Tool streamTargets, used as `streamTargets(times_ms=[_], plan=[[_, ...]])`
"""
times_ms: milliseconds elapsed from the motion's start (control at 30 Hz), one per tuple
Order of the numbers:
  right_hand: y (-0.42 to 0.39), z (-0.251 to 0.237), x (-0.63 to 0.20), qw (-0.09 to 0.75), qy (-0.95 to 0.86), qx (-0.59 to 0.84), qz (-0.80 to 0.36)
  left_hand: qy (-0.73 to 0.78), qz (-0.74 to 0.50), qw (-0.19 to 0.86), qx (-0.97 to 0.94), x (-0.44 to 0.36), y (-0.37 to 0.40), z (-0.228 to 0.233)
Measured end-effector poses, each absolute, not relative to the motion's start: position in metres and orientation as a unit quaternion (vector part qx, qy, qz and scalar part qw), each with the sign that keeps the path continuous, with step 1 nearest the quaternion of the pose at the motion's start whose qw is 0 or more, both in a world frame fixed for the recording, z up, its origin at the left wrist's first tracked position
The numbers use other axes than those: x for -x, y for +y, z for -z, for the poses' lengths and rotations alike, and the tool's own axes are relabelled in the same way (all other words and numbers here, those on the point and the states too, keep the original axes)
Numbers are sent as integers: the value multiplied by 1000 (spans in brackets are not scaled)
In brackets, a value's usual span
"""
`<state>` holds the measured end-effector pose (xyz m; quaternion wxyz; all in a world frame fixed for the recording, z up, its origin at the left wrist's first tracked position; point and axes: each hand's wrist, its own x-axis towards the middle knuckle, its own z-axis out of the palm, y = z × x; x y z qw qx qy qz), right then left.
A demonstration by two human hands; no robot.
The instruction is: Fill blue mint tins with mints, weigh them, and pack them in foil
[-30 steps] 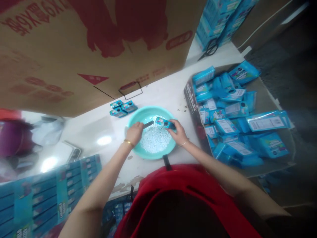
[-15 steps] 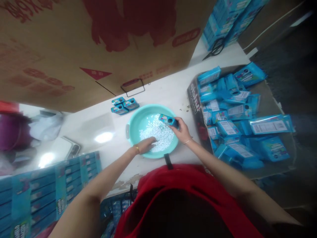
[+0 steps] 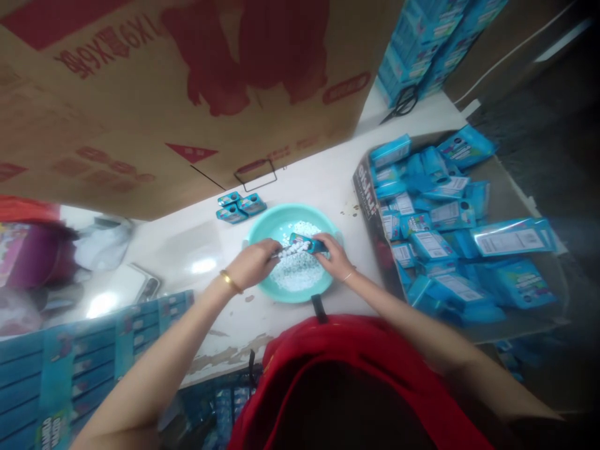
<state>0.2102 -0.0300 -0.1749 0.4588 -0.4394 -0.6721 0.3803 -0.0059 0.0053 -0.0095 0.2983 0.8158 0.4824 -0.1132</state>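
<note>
I take the round, smooth teal plastic basin [image 3: 262, 232] as my landmark; it sits on the glossy white tabletop [image 3: 319, 181], whose coating is chipped and flaking on the near edge below the basin. Inside it lies a loose heap of small white pellets [image 3: 295, 278], grainy and matte against the slick plastic.

Over the basin's middle, my right hand [image 3: 334, 257] has its fingers curled round a small flat blue tin with a printed label [image 3: 307, 244], held roughly level above the pellets. My left hand [image 3: 253, 264], a thin gold bangle [image 3: 229, 281] on its wrist, is cupped with fingers bunched, pressing a cluster of white pellets against the tin's left end; I cannot tell how tightly it closes.

Just beyond the basin's far-left rim, three more small blue tins [image 3: 240, 207] lie touching one another. Right of the basin, an open cardboard tray [image 3: 364, 187] is heaped with glossy blue rectangular packs [image 3: 435, 231], tumbled at all angles. Behind the basin rises a large brown corrugated carton with red printing [image 3: 187, 94]. Far beyond it to the right, black-handled scissors [image 3: 400, 105] lie beside stacked blue cartons [image 3: 431, 37]. Near-left of the basin are flat blue printed cartons [image 3: 84, 362].
</note>
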Motion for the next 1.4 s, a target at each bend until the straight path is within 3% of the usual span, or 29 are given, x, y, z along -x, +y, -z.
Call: streamTargets(times_ms=[133,300,467,600,767,900,1100,1267,1400], plan=[[-34,173,-202,460,-684,426,-374,480,280,131,-821,-39,-2,-20],[-34,175,-206,462,-658,444,-395,477,260,77,-836,-38,-1,-30],[-26,176,-218,475,-618,497,-381,558,204,95,-799,9,21,60],[-20,175,-223,480,-594,525,-377,499,228,144,-824,13,14,154],[-16,178,-225,475,-578,537,-389,375,200,220,-878,1,-22,195],[-15,182,-226,474,-569,534,-407,372,180,356,-838,6,-39,190],[-16,182,-227,477,-559,538,-414,405,31,539,-737,26,-36,157],[-23,178,-227,466,-604,511,-396,442,-40,499,-744,38,-24,94],[-29,176,-219,460,-651,463,-388,457,-15,409,-789,33,-9,42]])
